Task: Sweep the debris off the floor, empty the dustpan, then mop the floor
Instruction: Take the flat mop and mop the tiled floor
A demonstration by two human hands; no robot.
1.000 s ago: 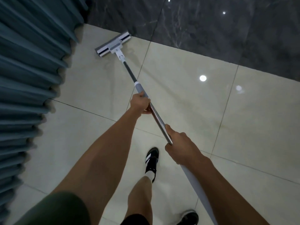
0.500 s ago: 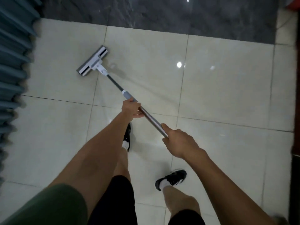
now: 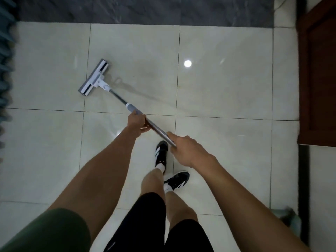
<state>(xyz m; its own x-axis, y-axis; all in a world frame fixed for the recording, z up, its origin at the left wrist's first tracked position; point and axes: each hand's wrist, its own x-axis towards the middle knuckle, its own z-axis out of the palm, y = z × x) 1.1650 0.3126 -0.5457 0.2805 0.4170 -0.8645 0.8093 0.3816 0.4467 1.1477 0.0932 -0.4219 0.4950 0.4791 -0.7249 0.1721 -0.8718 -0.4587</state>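
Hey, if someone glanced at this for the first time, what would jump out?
The flat mop lying on the pale floor tiles, upper left of centre, its pole gripped by the left hand and right hand. Then the bright light reflection on the tile to its right.

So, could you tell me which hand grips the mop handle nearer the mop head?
The left hand, just below the grey collar; the right hand holds the upper end.

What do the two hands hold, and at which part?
Both grip the mop by its pole: left hand just below the grey sleeve, right hand at the upper end.
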